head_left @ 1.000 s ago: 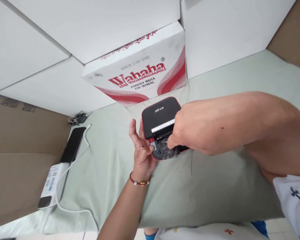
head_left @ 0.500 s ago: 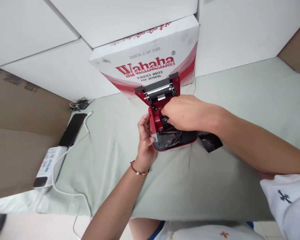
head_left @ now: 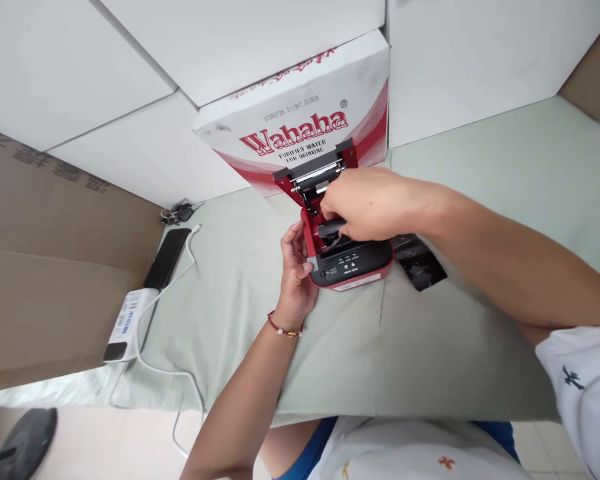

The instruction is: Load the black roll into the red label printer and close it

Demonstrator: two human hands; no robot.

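A small red and black label printer (head_left: 353,263) stands on the pale green cloth, its lid (head_left: 314,175) swung up and back. My left hand (head_left: 296,267) grips the printer's left side, thumb on its front corner. My right hand (head_left: 365,203) reaches down into the open paper bay, fingers curled and closed on something inside that I cannot make out. A crumpled piece of black plastic wrap (head_left: 420,261) lies just right of the printer, under my right forearm.
A Wahaha water carton (head_left: 300,120) stands right behind the printer, white boxes around it. At left lie a black phone (head_left: 168,257), a white power bank (head_left: 127,323) with cable, and keys (head_left: 179,213). Brown cardboard (head_left: 45,280) borders the left edge.
The lid went from shut to open. My right hand moved into the paper bay. The plastic wrap that covered the printer's front now lies to its right.
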